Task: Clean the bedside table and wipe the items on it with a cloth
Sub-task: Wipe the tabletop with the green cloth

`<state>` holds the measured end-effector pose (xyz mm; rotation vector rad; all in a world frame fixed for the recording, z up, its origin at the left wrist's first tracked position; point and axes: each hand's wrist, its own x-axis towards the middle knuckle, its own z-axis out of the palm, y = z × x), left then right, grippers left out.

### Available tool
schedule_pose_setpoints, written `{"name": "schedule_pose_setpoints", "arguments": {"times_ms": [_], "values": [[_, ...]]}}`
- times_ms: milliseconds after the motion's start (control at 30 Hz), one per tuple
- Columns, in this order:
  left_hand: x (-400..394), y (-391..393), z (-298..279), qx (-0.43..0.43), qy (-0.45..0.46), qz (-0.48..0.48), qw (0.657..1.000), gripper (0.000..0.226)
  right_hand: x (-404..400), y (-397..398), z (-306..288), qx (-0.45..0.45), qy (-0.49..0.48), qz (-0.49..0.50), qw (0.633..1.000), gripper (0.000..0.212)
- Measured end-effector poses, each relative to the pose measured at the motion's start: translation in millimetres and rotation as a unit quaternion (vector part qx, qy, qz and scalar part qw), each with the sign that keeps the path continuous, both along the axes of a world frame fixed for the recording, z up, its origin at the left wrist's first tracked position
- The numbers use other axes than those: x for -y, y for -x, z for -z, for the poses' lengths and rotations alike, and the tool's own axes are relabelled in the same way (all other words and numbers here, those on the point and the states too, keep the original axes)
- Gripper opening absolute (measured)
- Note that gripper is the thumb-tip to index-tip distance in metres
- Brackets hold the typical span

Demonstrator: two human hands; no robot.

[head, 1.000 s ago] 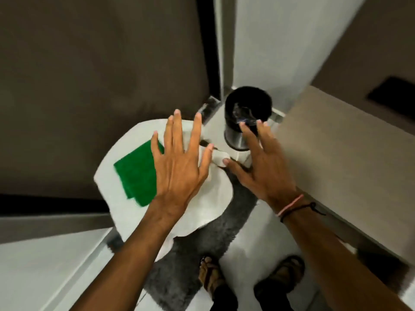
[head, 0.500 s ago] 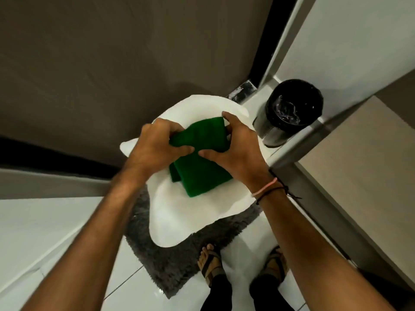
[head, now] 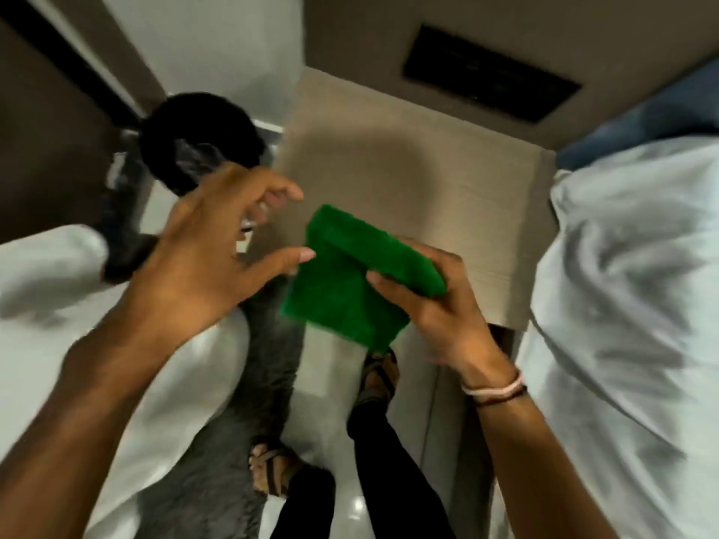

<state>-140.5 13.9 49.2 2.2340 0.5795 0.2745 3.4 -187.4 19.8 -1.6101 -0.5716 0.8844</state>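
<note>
Between thumb and fingers of the right hand (head: 435, 305), the folded green terry cloth (head: 350, 289) is now pinched and lifted off the white pad where it lay half a second ago; the left hand (head: 206, 262) has let go, fingers spread. Beyond it the beige wooden bedside surface (head: 428, 188) looks bare, so wiping can likely begin.
</note>
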Motion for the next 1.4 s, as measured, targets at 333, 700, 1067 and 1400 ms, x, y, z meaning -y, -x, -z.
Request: {"name": "schedule_pose_setpoints", "arguments": {"times_ms": [333, 700, 1067, 1400], "values": [[17.8, -43.8, 171.6, -0.176, -0.276, -0.038, 0.944, 0.053, 166.9, -87.0, 164.8, 0.45, 0.385, 0.115, 0.797, 0.073], [-83.8, -6.1, 220.9, -0.223, -0.325, 0.06, 0.917, 0.078, 59.2, -64.1, 208.9, 0.455, 0.461, 0.121, 0.752, 0.072], [-147.6, 12.9, 216.3, -0.209, -0.326, 0.0, 0.922, 0.069, -222.5, 38.2, 214.1, 0.517, 0.306, -0.047, 0.798, 0.072], [-93.5, -94.6, 211.6, -0.175, -0.351, 0.082, 0.916, 0.072, -26.7, -85.5, 208.9, 0.463, 0.507, 0.114, 0.718, 0.068]]}}
